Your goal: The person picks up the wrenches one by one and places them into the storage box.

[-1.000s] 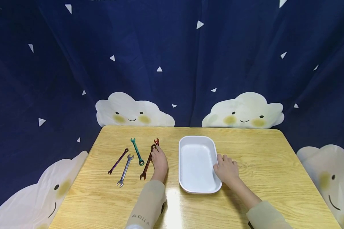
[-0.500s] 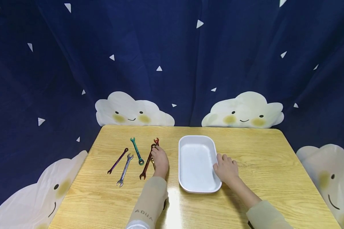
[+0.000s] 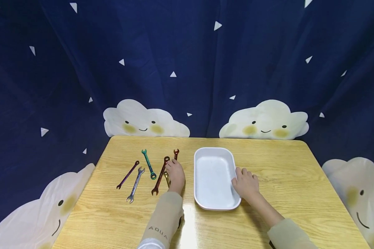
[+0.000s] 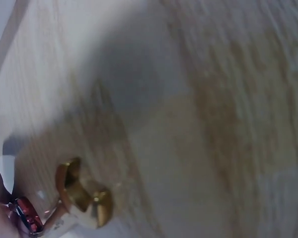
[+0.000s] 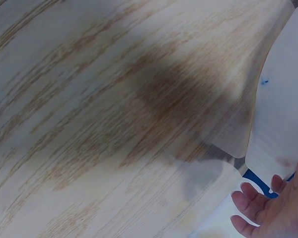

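Note:
My left hand [image 3: 176,175] pinches a red combination wrench [image 3: 176,153], whose open end sticks out past the fingertips. Below the hand lies a gold wrench [image 3: 167,177], partly hidden by it; its open end [image 4: 84,193] shows large in the left wrist view, beside the red wrench [image 4: 29,214]. Just left of the hand is a dark red-brown wrench [image 3: 160,176]. At the right side of a white plastic tray [image 3: 215,180], my right hand [image 3: 247,184] holds the rim, thumb over the inside and the other fingers outside [image 5: 246,203].
Left of the hands lie a teal wrench [image 3: 148,165], a silver-blue wrench [image 3: 135,185] and a purple wrench [image 3: 127,175]. All of this is on a wooden table [image 3: 283,166]. A dark blue curtain [image 3: 187,52] with cloud prints hangs behind it.
The red wrench's open end has shifted right, away from the red-brown wrench, with my left hand moving slightly right too. More of the gold wrench shows. My right hand and the tray stay put.

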Demonstrator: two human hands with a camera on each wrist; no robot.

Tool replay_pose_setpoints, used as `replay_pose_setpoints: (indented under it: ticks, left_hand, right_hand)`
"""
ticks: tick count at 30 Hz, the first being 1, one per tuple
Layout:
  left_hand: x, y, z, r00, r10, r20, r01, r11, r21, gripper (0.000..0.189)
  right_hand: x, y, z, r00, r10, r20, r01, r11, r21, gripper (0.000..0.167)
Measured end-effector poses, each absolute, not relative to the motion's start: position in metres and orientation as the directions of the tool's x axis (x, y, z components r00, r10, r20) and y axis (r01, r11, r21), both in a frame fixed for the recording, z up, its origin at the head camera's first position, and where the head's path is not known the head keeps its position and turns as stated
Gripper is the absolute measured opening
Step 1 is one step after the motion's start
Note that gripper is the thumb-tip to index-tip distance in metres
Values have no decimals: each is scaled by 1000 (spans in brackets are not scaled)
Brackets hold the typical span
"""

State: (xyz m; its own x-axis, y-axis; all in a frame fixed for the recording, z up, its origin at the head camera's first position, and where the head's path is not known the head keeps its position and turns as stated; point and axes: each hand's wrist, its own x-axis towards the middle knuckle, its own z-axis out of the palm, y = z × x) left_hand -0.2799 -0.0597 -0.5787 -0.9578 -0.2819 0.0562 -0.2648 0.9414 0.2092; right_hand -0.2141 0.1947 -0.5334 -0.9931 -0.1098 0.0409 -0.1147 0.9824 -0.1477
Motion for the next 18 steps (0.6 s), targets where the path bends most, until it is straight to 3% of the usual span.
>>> replay_pose_setpoints:
  ticks: [11,18]
  left_hand:
    - [-277,-62,-585,-977,-212,28,-198,948,248,54]
    - [-276,-63,-590,-981,-183,58,-163,954,252,55]
  right_hand:
    - [-214,194,-535,-993,-105,53,-113,981,-159,29]
    - [-215,195,-536,-993,-105,55,-113,981,-158,30]
